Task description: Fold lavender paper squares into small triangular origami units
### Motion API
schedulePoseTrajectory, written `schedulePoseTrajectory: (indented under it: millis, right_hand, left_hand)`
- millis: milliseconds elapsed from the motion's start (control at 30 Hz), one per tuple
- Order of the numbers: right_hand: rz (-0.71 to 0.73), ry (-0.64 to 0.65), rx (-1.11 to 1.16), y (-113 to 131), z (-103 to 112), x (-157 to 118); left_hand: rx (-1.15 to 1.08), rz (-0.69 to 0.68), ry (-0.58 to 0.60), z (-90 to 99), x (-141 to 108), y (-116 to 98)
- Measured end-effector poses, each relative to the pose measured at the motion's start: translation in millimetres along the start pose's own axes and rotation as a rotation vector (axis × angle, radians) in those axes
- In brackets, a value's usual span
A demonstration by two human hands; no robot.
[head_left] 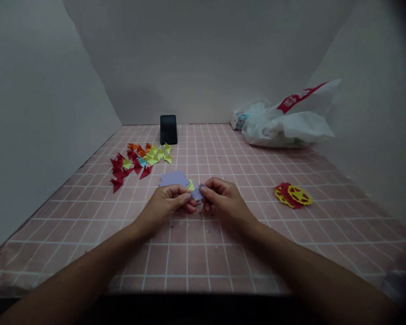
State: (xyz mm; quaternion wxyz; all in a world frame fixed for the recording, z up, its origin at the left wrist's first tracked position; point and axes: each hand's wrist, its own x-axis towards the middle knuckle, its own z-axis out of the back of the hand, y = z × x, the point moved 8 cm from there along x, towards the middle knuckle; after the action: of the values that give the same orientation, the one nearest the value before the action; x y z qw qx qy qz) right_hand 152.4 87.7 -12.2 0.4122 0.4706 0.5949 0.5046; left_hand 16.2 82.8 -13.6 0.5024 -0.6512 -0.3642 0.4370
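Observation:
Between my two hands is a small folded piece of purple paper (197, 193), raised a little above the table. My left hand (176, 198) pinches its left end between thumb and fingers. At its right end, my right hand (219, 194) pinches it the same way. Behind my left hand lie flat purple paper sheets (174, 178), partly covered by the fingers. A bit of yellow paper (191, 184) shows just behind the held piece. Farther left, several small folded paper shapes (135, 162) in red, orange, yellow and blue lie in a loose group.
A dark phone (168, 129) leans upright toward the back. At the back right sits a white plastic bag (287, 126) beside a small box (237, 120). Red and yellow round cut-outs (293, 196) lie to the right. Pale walls surround the pink checked tablecloth (189, 266).

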Motion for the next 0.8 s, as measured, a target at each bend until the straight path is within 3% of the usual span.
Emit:
schedulePoseTrajectory:
  millis: [167,400,667,800]
  right_hand:
    - [0.012,-0.009,-0.049,0,4,1]
    - [0.011,-0.002,-0.076,-2,2,1]
    - [-0.005,-0.047,-0.011,-2,5,1]
    - [0.003,-0.048,0.008,2,5,1]
  left_hand:
    - [0.013,-0.035,-0.059,4.6,-1,-5]
    - [0.251,-0.085,-0.105,4.3,-3,-15]
    - [0.278,-0.098,-0.075,2.0,-4,-17]
    - [0.256,-0.101,-0.134,7.7,-4,-17]
